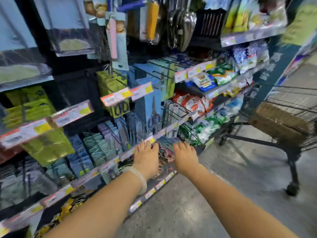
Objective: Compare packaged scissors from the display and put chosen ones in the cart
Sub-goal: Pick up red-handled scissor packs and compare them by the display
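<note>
Left hand: our left hand (147,157) reaches low into the display, fingers extended over a tangle of wire items (163,158); we cannot tell whether it grips anything.
Right hand: our right hand (185,158) sits just beside it, fingers stretched forward, holding nothing that we can see.
Wrist: a pale bangle (139,177) circles the left wrist.
Progress: we judge the task barely begun. No pack is in hand, none is visible in the cart, and both comparing and choosing remain.
Task item: the packaged scissors (153,109) hang on blue cards from pegs above and beyond our hands, untouched.
Display: the peg rack (120,79) holds green carded packs (109,83) on the left, teal and blue packs (96,146) lower down, and price tags (127,94) along the rails.
Snack shelves: to the right, bagged snacks (193,103) fill wire shelves.
Cart: the cart (291,152) stands well apart at right; its basket holds what looks like a brown box (277,121), blurred.
</note>
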Available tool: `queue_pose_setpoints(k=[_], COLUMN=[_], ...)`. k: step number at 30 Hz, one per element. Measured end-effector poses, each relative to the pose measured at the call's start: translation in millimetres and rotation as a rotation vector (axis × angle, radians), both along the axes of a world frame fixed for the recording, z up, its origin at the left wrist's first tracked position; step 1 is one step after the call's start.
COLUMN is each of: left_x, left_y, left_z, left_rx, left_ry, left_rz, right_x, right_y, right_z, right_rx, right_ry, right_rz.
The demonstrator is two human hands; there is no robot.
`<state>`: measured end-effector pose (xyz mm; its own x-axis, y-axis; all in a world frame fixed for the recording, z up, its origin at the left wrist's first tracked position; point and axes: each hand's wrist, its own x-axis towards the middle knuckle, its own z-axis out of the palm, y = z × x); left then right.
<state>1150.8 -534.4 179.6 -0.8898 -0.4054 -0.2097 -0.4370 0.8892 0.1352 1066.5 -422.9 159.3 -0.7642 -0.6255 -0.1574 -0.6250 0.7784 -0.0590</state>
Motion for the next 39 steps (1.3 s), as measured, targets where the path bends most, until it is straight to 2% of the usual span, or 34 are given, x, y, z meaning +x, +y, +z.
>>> queue_pose_setpoints(k=[9,20,28,34,39], left_x=[-175,-348,-520,-689,-783], left_y=[137,277,327,314,312], left_z=[17,6,-7,18,11], left_rx=[0.006,-0.029,0.012,0.023,-0.011], left_ry=[-0.008,0.008,-0.024,-0.017,-0.057], left_rz=[-0.215,-0.585,-0.742,-0.732,-0.743], right_x=[-149,-267,-427,-585,-662], right_y=[157,325,361,359,370], right_z=[24,17,7,26,19], right_rx=[0.01,0.01,0.001,-0.06,-0.045], right_ry=[0.037,-0.05,-0.102,-0.097,-0.117], right_rz=[-0.241,-0.622,-0.76,-0.809,-0.841])
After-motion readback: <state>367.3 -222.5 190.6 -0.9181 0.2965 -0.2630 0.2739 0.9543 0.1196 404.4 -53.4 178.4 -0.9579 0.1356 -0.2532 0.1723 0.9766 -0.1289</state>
